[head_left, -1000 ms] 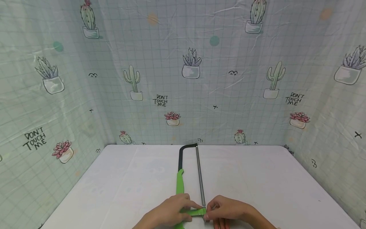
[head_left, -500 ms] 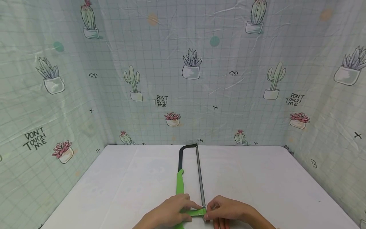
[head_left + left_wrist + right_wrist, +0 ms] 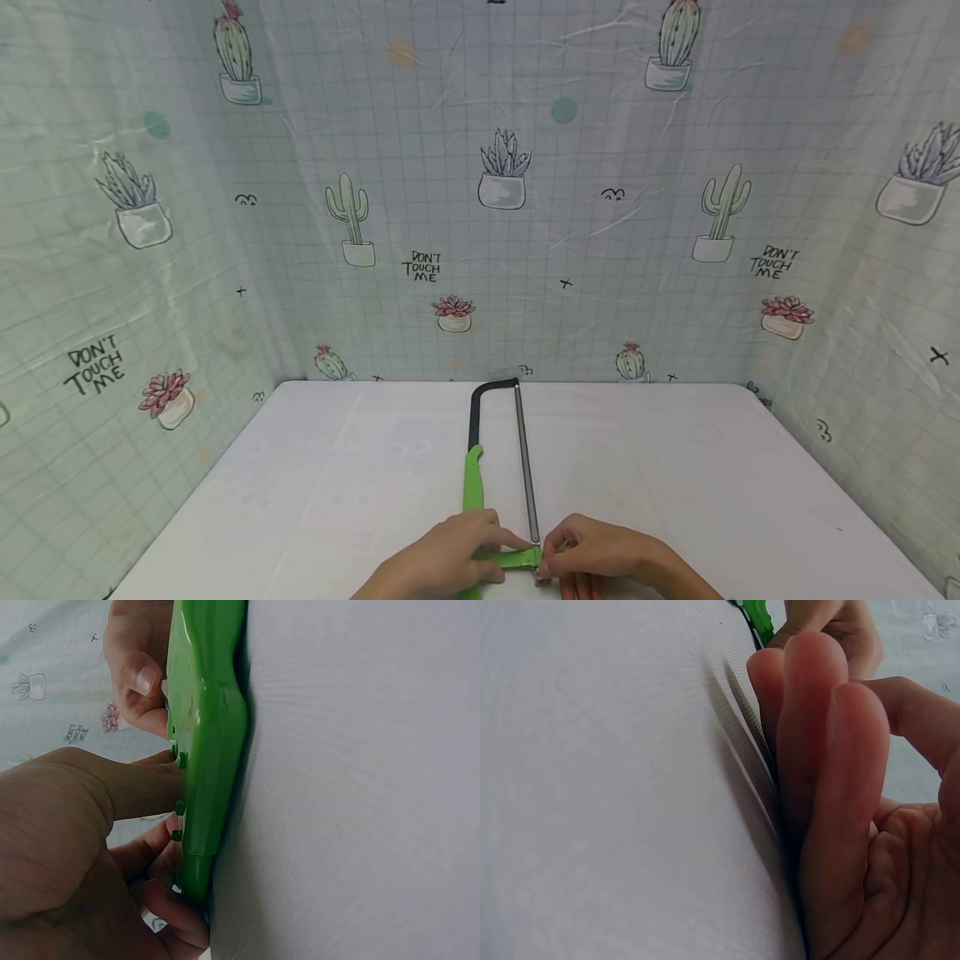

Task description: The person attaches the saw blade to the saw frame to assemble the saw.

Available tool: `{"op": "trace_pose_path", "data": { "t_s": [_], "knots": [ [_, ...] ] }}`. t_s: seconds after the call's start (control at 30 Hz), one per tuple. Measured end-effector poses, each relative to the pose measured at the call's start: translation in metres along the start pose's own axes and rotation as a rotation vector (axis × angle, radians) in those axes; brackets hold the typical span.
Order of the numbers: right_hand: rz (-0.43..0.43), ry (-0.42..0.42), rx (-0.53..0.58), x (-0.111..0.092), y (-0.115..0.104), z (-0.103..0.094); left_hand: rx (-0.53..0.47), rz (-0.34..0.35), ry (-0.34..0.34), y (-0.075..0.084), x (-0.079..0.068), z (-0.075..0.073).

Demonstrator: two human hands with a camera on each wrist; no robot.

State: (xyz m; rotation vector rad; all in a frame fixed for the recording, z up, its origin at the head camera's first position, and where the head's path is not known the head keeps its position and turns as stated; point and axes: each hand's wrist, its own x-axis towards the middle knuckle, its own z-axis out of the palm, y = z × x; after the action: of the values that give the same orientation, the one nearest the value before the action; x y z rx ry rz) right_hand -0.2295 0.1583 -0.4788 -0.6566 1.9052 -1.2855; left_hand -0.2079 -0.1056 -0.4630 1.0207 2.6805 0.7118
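Note:
A hacksaw [image 3: 472, 483] lies flat on the white table, its black frame end pointing away and its green part near me. Its straight grey blade [image 3: 527, 467] runs along the right side. My left hand [image 3: 453, 546] grips the green crosspiece at the near end, thumb and fingers on either side; the left wrist view shows the green handle [image 3: 214, 735] close up. At the blade's near end, my right hand [image 3: 600, 546] pinches a small metal fitting [image 3: 542, 577] between thumb and index finger. The other right fingers [image 3: 817, 750] are stretched out low against the tabletop.
The white table [image 3: 337, 475] reaches back to a cloth backdrop [image 3: 562, 233] printed with potted cacti, which also rises on the left and right. The hacksaw's far end lies close to the table's back edge.

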Motion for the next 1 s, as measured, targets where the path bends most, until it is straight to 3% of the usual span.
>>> {"op": "trace_pose_path", "data": {
  "t_s": [1.0],
  "knots": [
    [-0.035,-0.053,0.043,-0.0003,0.0011,-0.0008,0.019,-0.004,-0.003,-0.0027,0.0002,0.0022]
  ]
}}
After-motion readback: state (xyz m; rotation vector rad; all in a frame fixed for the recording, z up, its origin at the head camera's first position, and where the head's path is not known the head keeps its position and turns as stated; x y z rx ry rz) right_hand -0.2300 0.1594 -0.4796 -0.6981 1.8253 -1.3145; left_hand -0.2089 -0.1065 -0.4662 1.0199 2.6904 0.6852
